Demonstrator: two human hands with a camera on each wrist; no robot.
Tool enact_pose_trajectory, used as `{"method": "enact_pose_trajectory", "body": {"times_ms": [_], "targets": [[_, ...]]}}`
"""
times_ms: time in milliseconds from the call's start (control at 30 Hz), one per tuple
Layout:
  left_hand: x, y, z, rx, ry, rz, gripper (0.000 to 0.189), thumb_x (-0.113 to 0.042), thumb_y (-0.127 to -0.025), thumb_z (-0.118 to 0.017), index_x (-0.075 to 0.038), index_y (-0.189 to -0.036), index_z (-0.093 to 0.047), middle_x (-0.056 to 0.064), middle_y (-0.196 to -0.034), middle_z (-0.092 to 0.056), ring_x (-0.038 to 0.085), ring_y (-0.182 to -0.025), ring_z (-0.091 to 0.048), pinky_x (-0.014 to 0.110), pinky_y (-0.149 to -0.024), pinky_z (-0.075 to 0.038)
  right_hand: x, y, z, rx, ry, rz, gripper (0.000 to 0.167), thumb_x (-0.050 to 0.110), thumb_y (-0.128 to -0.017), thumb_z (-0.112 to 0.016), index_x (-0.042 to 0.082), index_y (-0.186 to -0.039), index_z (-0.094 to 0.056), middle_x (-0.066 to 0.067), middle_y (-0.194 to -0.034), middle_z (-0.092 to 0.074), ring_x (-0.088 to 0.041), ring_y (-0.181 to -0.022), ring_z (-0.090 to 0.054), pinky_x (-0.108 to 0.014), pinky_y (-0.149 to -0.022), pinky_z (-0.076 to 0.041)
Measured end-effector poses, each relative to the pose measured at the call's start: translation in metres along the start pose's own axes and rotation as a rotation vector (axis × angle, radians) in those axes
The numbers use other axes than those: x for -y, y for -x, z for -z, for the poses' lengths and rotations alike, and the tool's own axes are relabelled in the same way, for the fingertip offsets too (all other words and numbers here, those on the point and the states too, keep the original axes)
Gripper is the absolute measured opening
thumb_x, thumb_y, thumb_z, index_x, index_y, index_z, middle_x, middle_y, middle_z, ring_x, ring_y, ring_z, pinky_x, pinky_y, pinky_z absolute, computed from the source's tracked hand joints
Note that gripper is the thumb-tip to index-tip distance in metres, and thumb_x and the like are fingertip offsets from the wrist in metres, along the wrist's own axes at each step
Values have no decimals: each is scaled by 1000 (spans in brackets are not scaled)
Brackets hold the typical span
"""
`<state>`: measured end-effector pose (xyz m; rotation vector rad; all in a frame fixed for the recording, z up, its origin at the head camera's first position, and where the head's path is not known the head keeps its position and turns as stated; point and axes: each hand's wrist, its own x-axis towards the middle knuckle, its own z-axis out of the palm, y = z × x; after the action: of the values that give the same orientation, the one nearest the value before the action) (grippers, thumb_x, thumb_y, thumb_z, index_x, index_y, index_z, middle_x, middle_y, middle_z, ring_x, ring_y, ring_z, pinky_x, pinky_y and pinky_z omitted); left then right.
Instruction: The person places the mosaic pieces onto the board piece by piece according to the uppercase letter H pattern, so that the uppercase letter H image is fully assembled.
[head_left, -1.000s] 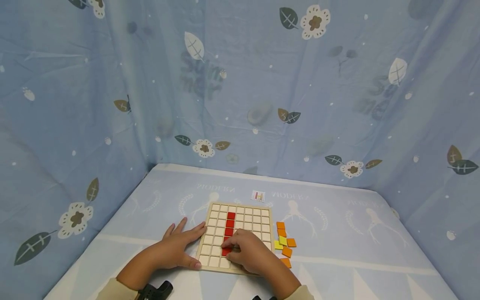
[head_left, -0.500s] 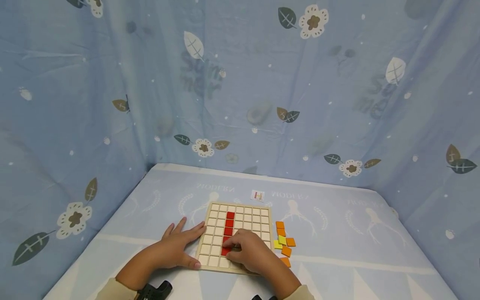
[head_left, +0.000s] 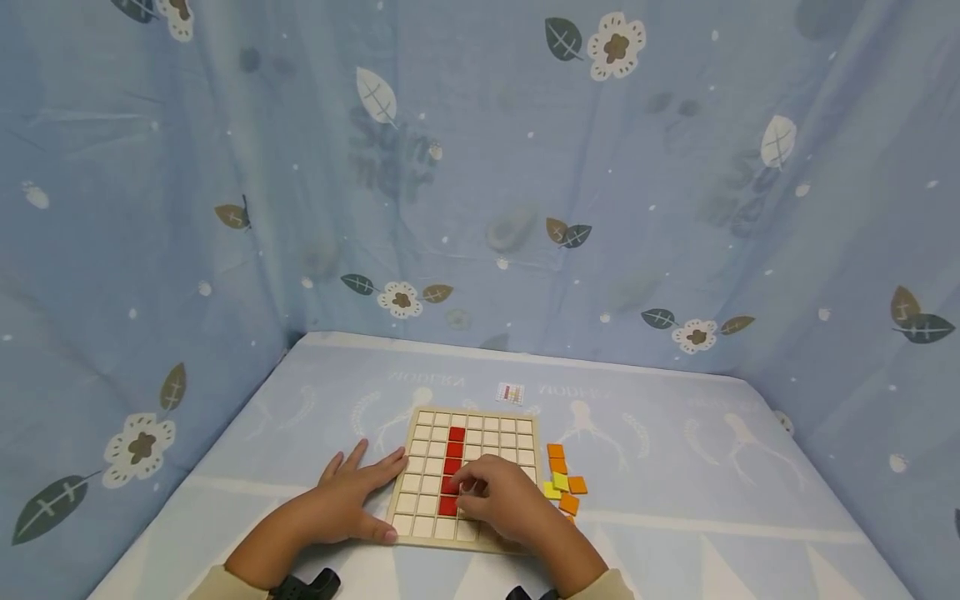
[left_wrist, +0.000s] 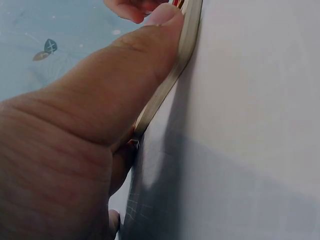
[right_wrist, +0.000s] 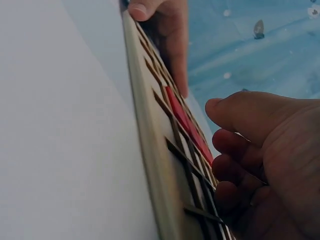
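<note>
A square wooden grid board [head_left: 423, 526] with cream cells lies on the table. A column of several red tiles [head_left: 453, 450] runs down it, left of centre. My left hand [head_left: 341, 502] is spread at the board's left side, fingertips on the left edge and thumb at the near-left corner; in the left wrist view the thumb [left_wrist: 135, 60] lies along the wooden rim. My right hand [head_left: 504, 497] hovers over the board beside the lower red tiles, fingers bent and thumb apart from the index finger. In the right wrist view nothing shows between its thumb [right_wrist: 240, 111] and fingers.
Right of the board lie loose orange tiles [head_left: 577, 485] and yellow tiles [head_left: 560, 481], some overlapping. A small patterned card [head_left: 511, 393] lies behind the board. Patterned blue cloth walls [head_left: 480, 192] enclose the table at the back and sides.
My right hand's fingertips have come up off the lowest red tile, opening a gap between thumb and index finger. The left hand stays at the board's edge. The head view has shifted slightly.
</note>
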<state>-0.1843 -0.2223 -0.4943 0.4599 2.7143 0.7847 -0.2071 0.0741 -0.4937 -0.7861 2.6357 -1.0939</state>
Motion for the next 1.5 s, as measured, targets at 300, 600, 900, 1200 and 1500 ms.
{"method": "enact_pose_trajectory", "body": {"times_ms": [300,600,900,1200,1500], "targets": [[2,0,0,1,1,9,114,-60,-67,-90,-27,-164,-39,-6,-172,-30,53,-159,6,74,-120,9,-9,6,26,-51,4,-19,20,24,-98,-74,19,-117,-76,8,-107,-68,-7,-93,-61,-27,-77,-54],[3,0,1,-4,10,-17,114,-59,-68,-90,-26,-164,-38,-6,-172,-30,53,-159,6,73,-120,9,-23,18,45,-89,16,-70,19,21,-98,-74,16,-117,-75,4,-109,-67,-13,-96,-61,-31,-76,-54],[4,0,0,0,13,-21,114,-59,-67,-90,-25,-164,-38,-6,-172,-29,53,-159,6,74,-120,10,-47,33,57,-169,95,-176,16,22,-96,-77,21,-112,-74,6,-107,-65,-15,-98,-58,-38,-81,-53],[3,0,0,2,20,-31,114,-59,-69,-90,-26,-164,-37,-5,-173,-29,53,-159,7,74,-120,9,-67,45,70,-223,163,-285,17,19,-89,-81,22,-105,-75,8,-100,-65,-14,-92,-54,-35,-82,-50],[1,0,0,0,10,-4,114,-57,-67,-91,-26,-163,-39,-6,-172,-30,53,-159,7,73,-121,9,-73,51,71,-204,178,-308,21,17,-87,-82,22,-107,-76,7,-104,-65,-14,-95,-52,-37,-86,-48]]}}
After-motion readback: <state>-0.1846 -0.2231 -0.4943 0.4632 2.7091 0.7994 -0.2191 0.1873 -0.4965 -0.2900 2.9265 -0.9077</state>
